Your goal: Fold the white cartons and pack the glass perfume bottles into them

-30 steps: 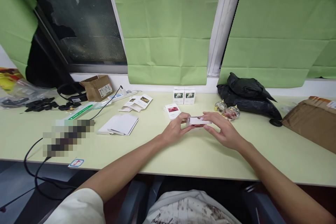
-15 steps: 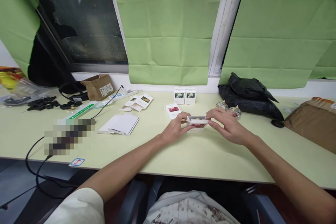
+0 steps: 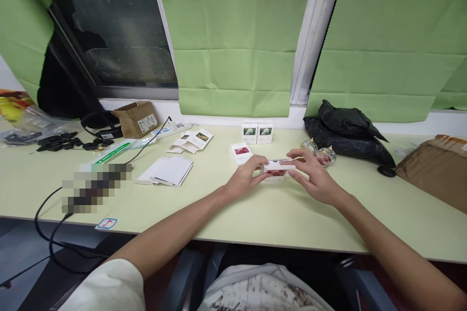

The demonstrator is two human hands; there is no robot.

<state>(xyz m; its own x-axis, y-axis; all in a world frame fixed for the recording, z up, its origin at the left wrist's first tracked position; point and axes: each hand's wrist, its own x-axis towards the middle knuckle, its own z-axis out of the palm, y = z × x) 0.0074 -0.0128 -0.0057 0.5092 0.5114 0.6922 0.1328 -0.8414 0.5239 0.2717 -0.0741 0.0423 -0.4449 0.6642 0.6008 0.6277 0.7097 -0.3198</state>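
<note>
A small white carton with a red flower picture on its front stands on the table between my hands. My left hand grips its left side, thumb in front and fingers behind. At its upper right end, my right hand has its fingers on the top flap and its thumb by the front edge. The top looks mostly covered, and the inside is hidden. Behind my left hand lies a flat white carton with a pink-red flower picture. Two clear glass-like ornaments rest beyond my right hand.
Two white cartons with white flower pictures stand at the back. Flattened cartons and yellow-flower cartons lie to the left, near a brown box and cables. Black plastic bags and a larger brown carton occupy the right.
The carton's open top is now mostly covered by its flap, hiding what showed inside. My right hand's fingers have shifted over the top; my left hand keeps its grip.
</note>
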